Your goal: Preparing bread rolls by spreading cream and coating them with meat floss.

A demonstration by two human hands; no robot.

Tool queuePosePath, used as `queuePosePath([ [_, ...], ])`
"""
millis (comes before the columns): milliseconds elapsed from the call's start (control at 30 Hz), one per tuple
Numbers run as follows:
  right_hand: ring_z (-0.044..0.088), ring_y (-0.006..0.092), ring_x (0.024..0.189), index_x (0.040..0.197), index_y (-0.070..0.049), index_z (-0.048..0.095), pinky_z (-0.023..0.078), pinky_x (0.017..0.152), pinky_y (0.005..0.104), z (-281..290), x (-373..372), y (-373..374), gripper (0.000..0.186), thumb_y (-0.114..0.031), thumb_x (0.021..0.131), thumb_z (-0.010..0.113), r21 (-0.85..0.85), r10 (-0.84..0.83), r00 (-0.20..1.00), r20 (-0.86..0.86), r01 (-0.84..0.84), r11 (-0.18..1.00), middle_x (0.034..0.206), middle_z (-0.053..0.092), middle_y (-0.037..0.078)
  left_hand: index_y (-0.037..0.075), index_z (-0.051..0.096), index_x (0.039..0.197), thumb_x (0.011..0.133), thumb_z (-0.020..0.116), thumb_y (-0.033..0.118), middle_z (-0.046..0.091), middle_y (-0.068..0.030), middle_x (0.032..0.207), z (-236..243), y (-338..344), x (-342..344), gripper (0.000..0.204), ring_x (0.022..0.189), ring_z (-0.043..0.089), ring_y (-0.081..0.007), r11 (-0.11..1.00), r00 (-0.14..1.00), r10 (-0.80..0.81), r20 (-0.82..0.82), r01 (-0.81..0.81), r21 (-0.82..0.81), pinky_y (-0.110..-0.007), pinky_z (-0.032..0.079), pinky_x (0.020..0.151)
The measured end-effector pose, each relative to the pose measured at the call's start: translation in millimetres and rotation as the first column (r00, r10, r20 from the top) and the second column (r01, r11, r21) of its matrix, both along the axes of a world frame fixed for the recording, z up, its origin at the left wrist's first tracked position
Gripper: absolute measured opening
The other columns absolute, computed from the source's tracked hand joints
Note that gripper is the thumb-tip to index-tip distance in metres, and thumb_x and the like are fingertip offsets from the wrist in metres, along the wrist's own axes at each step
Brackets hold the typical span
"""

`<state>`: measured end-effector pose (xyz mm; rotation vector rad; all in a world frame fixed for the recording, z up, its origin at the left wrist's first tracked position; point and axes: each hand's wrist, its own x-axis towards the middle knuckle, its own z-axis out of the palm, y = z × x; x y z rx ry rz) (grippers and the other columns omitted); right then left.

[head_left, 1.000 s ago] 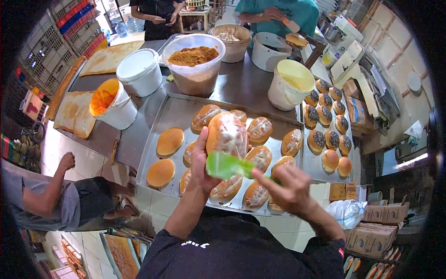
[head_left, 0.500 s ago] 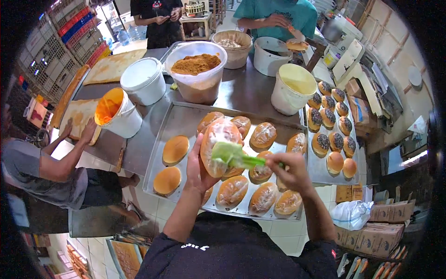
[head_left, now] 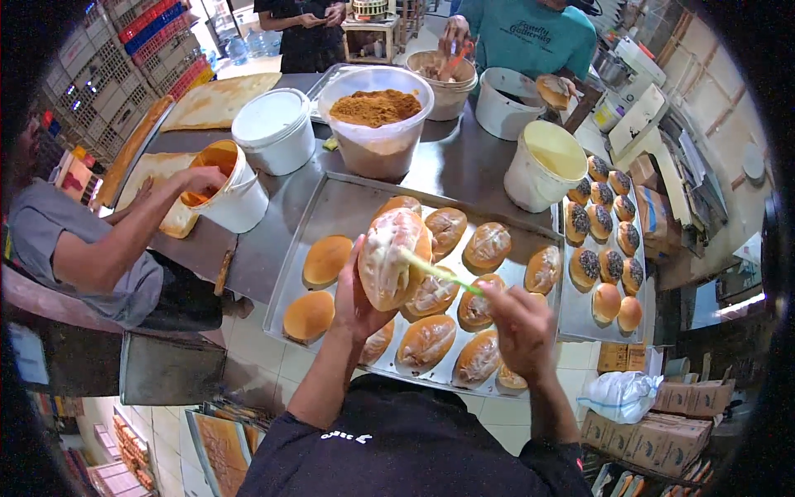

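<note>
Left hand (head_left: 358, 300) grips a split bun (head_left: 391, 258), cut face tilted toward the spatula (head_left: 439, 272) that the right hand (head_left: 523, 330) pinches, spreading cream over the tray (head_left: 335, 205).

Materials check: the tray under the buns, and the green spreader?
Tray: looks like bare metal, steel or aluminium, dull grey with soft glare. Green spreader in the right hand: probably plastic, thin, pale and slightly translucent; can't confirm.
</note>
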<state>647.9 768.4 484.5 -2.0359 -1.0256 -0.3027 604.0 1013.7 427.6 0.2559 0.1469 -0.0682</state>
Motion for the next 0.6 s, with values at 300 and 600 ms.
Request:
queuePosePath([
  [300, 0.054, 0.0201, 0.061, 0.105, -0.004, 0.074, 0.04, 0.051, 0.0325, -44.6, -54.5, -2.3, 0.032, 0.001, 0.076, 0.062, 0.068, 0.001, 0.999, 0.035, -0.003, 0.998, 0.073, 0.056, 0.009, 0.006, 0.043, 0.142, 0.102, 0.031, 0.048, 0.054, -0.0166, 0.136, -2.9, 4.7, 6.0, 0.059, 0.124, 0.054, -0.0321, 0.997, 0.992, 0.082, 0.097, -0.081, -0.017, -0.044, 0.043, 0.107],
  [600, 0.034, 0.0002, 0.058, 0.128, 0.001, 0.06, 0.025, 0.048, 0.0176, -58.5, -36.5, -69.3, 0.032, -0.012, 0.099, 0.057, 0.415, -0.251, 0.738, -0.626, 0.588, 0.694, 0.073, 0.05, -0.008, 0.01, 0.054, 0.132, 0.101, 0.042, 0.044, 0.061, -0.0069, 0.128, -87.1, 166.9, 78.7, 0.048, 0.118, 0.059, -0.0239, 0.804, 0.869, 0.492, -0.055, -0.429, 0.412, -0.043, 0.045, 0.104],
])
